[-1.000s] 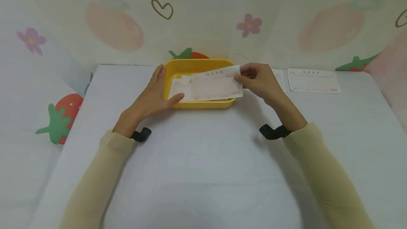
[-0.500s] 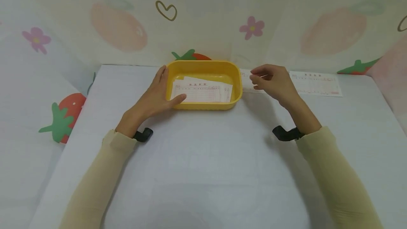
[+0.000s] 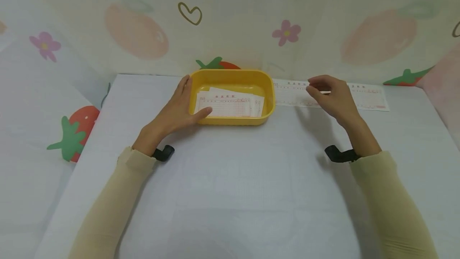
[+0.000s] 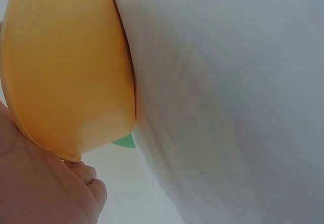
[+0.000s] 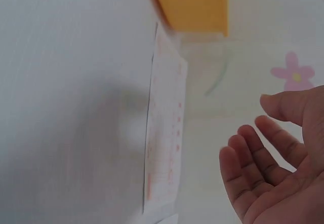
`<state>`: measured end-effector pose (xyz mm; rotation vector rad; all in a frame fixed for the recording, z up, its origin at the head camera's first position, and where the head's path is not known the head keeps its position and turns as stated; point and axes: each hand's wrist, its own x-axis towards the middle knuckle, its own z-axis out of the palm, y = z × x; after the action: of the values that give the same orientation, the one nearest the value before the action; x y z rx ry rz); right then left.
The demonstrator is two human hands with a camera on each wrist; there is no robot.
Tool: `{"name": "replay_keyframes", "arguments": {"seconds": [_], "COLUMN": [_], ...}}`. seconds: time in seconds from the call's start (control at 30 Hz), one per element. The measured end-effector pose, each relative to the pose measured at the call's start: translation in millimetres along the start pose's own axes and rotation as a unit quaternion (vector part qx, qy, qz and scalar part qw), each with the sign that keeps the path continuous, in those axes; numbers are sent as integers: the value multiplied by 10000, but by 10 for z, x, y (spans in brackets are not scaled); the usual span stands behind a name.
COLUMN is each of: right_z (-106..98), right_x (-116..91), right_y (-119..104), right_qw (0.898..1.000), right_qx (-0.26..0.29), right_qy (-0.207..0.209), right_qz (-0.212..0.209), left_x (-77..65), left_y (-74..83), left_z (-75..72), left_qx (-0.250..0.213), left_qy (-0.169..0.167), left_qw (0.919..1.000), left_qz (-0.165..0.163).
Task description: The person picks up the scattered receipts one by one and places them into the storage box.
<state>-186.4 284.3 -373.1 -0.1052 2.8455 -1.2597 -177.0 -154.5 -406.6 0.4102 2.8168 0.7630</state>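
Observation:
A yellow plastic basket stands near the back of the table, with several white paper slips printed in red lying in it. My left hand holds its left end, thumb over the front rim and fingers along the left side; the left wrist view shows the palm against the basket wall. Loosely bent and holding nothing, my right hand hovers above two more slips to the right of the basket. One of these, the nearer slip, is partly hidden by that hand. Beyond it lies the far-right slip.
A white cloth covers the table. Behind it rises a backdrop printed with fruit and flowers, close to the basket and the slips.
My right hand let a slip go into the basket, then moved right over the slips on the table. My left hand has stayed at the basket's left end.

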Motion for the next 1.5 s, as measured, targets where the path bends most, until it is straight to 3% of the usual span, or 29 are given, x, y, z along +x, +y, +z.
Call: {"name": "replay_keyframes", "arguments": {"seconds": [0.4,0.8,0.97,1.2,1.5], "right_z": [-16,-31,-35,25,35], "right_x": [57,177,234,346,362], "right_y": [250,500,547,585,572], "right_qw": [9996,9983,9973,9938,9908], "right_qx": [-105,-439,-569,-823,-1019], "right_qy": [-174,-285,-240,-603,-722], "right_qz": [-208,253,396,434,513], "left_x": [5,-21,-25,-32,-8], "left_y": [-22,-14,1,6,3], "left_z": [34,50,45,3,-3], "left_qx": [74,32,17,40,66], "left_qy": [-43,-66,-62,-8,18], "left_qw": [10000,9999,10000,10000,10000], "left_qz": [-24,-70,-45,-29,-26]}}
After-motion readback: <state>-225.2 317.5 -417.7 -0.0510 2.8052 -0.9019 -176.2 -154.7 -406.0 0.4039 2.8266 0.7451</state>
